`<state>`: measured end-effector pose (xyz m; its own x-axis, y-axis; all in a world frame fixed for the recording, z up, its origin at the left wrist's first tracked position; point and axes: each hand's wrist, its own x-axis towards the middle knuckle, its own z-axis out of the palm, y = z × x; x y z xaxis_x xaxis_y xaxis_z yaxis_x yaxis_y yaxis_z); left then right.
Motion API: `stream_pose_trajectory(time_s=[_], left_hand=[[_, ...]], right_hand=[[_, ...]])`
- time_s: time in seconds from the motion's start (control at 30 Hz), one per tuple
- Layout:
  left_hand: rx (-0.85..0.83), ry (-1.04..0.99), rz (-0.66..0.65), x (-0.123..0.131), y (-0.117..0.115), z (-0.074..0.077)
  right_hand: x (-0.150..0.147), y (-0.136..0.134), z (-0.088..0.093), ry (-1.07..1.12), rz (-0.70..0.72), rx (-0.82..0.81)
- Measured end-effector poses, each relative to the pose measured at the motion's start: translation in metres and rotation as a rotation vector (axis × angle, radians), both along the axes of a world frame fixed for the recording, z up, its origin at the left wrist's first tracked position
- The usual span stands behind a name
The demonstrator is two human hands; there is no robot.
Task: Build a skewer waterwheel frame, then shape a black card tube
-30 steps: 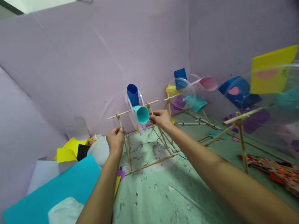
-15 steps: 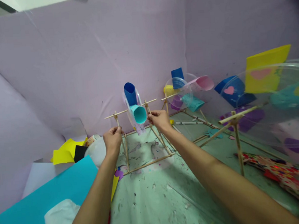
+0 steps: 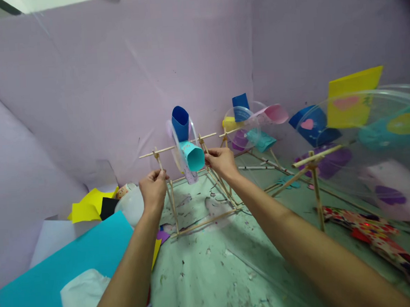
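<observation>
Both my hands grip a frame of thin wooden sticks (image 3: 207, 222) that stands on the green surface. My left hand (image 3: 153, 191) is closed around an upright stick on its left side. On the right side, my right hand (image 3: 221, 162) pinches another upright. A horizontal stick (image 3: 145, 155) rests across the tops of both uprights. Between my hands, a small wheel of clear plastic discs (image 3: 193, 126) sits on that stick. Rolled paper cups are fixed in it, a dark blue cup (image 3: 181, 123) above and a turquoise cup (image 3: 193, 157) facing me.
Similar wheels on stick frames stand to the right, one with a pink cup (image 3: 275, 114), a nearer one with a yellow paper piece (image 3: 354, 98). A patterned red item (image 3: 368, 228) lies beneath. Turquoise sheets (image 3: 68, 254), white tissue (image 3: 84, 293) and yellow paper (image 3: 94, 203) lie left.
The small wheel appears slightly turned, its turquoise cup a little lower and to the right. The frame has shifted slightly, with both hands still holding it.
</observation>
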<state>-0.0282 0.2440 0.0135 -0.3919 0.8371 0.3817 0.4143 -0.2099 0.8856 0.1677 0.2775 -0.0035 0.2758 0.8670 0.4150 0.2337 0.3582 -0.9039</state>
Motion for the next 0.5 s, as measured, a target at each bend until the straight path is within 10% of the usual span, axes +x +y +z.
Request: stream_pose_trajectory(time_s=[0.5], left_hand=[[-0.040, 0.087, 0.013, 0.006, -0.003, -0.010]], right_hand=[[0.004, -0.009, -0.007, -0.173, -0.131, -0.066]])
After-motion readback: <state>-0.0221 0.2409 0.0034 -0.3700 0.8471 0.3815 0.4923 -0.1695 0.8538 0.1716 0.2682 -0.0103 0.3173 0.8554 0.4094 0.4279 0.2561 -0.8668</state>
